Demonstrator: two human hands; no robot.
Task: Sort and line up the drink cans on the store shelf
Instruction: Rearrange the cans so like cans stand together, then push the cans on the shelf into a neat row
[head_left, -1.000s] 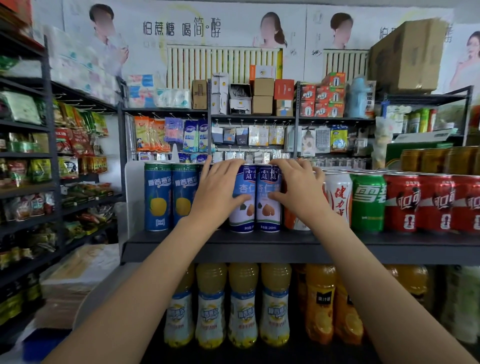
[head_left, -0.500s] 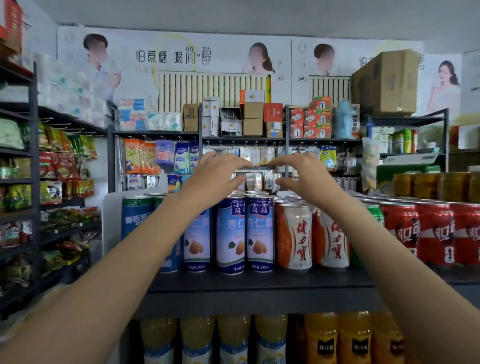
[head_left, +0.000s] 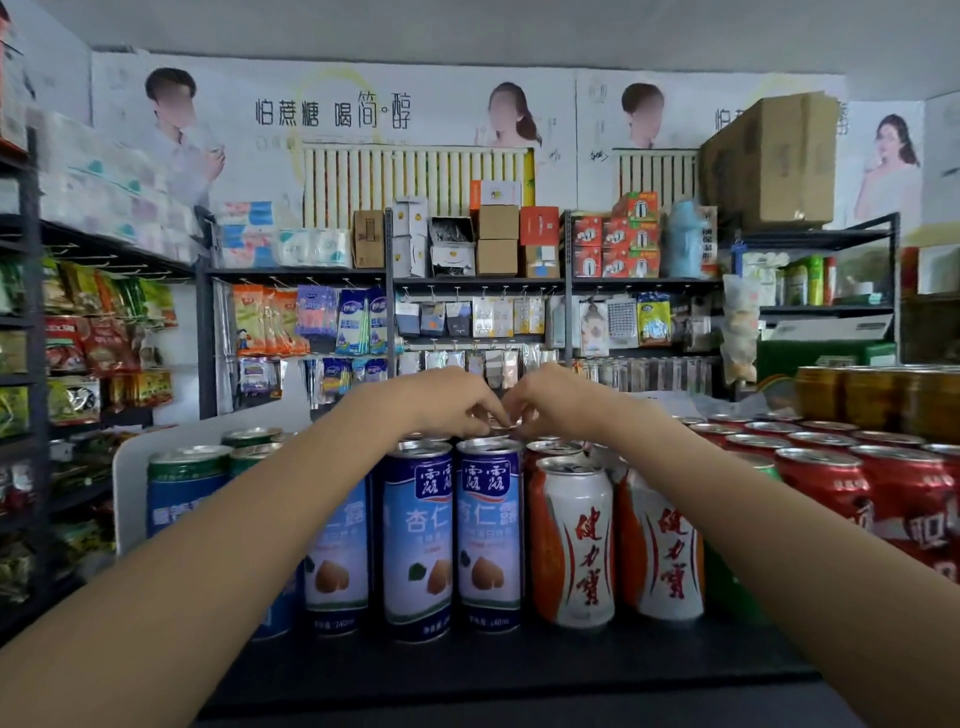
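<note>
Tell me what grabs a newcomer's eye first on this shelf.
Two bare hands, left hand and right hand, meet fingertip to fingertip above the back cans at centre. Below them stand tall blue almond-drink cans, with orange-and-white cans to their right and red cola cans further right.

- Blue almond-drink cans (head_left: 452, 540), frame centre: metal, glossy printed sides, dull silver lids.
- Orange-and-white cans (head_left: 574, 545), right of centre: metal with a smooth sheen.
- Red cola cans (head_left: 826, 483), right: shiny metal, bright rims.
- Shelf (head_left: 519, 660) under them: matt black, smooth.
- Cardboard box (head_left: 769, 161), upper right: brown, matt, creased.
- Snack packets (head_left: 98, 343), left: crinkled glossy plastic.
- Posters (head_left: 332, 114) on the back wall: flat paper.
</note>
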